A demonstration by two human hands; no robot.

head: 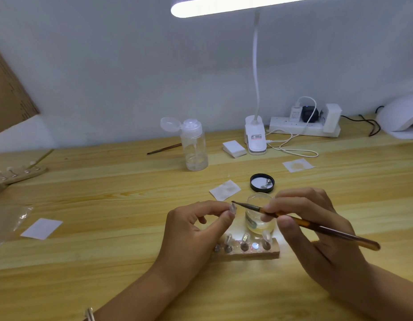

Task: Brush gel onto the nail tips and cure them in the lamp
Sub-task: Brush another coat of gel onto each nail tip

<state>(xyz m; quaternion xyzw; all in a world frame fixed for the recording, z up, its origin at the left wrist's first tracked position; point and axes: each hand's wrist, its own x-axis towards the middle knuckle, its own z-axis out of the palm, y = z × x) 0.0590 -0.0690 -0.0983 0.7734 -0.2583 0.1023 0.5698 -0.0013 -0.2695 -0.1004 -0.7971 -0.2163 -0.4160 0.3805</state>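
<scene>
Wooden table. White curing lamp at far right, well apart from the work. Right hand pinches brush in curled fingers. Left hand pinches one clear nail tip, thumb against forefinger. Bristle point at the tip's upper edge, contact unclear. Holder block below, open gel jar just behind.

There is one view only, a wide-angle camera on the person's head. It looks forward and down across the pale wooden tabletop toward the plain whitish wall behind it. The left hand and right hand sit close beneath the lens, low in the frame. The white domed curing lamp is cut by the right edge, far back.
</scene>
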